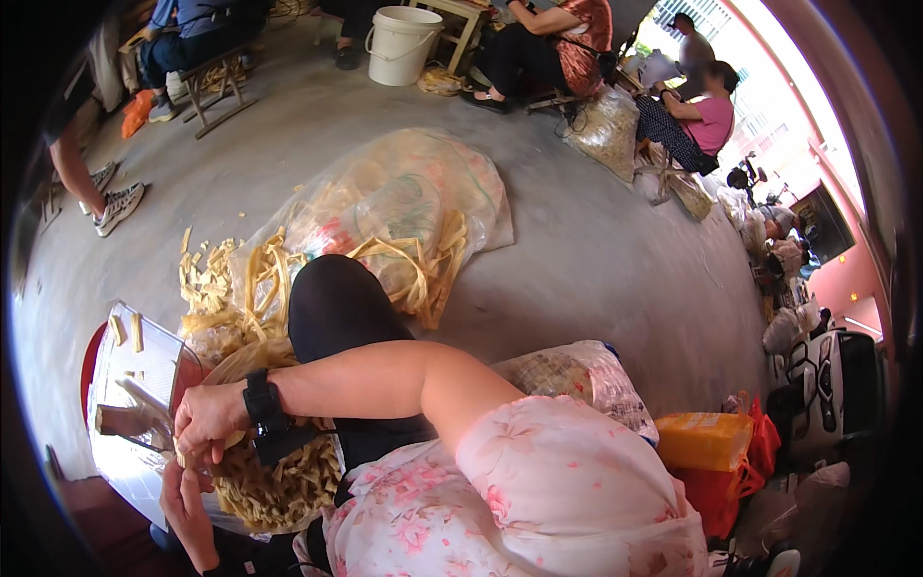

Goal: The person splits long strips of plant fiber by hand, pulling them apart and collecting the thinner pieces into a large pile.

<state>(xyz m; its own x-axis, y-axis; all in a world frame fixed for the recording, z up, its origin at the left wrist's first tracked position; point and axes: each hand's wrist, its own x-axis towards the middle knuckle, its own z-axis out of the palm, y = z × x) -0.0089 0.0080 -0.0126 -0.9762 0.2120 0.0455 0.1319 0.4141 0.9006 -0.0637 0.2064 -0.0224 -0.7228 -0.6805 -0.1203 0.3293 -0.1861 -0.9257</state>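
My right hand [210,417], with a black device strapped at the wrist, pinches the upper end of a short pale yellow strip [182,457]. My left hand [184,505] has its thumb and fingertips at the strip's lower end. Just left of both hands is a shiny, whitish board [130,461], with a few short strip pieces [136,332] near its far edge. A brown block-like thing [119,420] lies on it, partly under clear plastic; I cannot tell what it is. Beneath my right wrist, many folded yellowish pieces [277,487] fill a plastic bag.
Past my knee, a large clear plastic bag [404,173] lies on the concrete floor with long yellow strips [440,267] and scattered pieces [209,278]. Orange and red bags [703,440] sit to my right. Several people sit farther off, near a white bucket [402,47].
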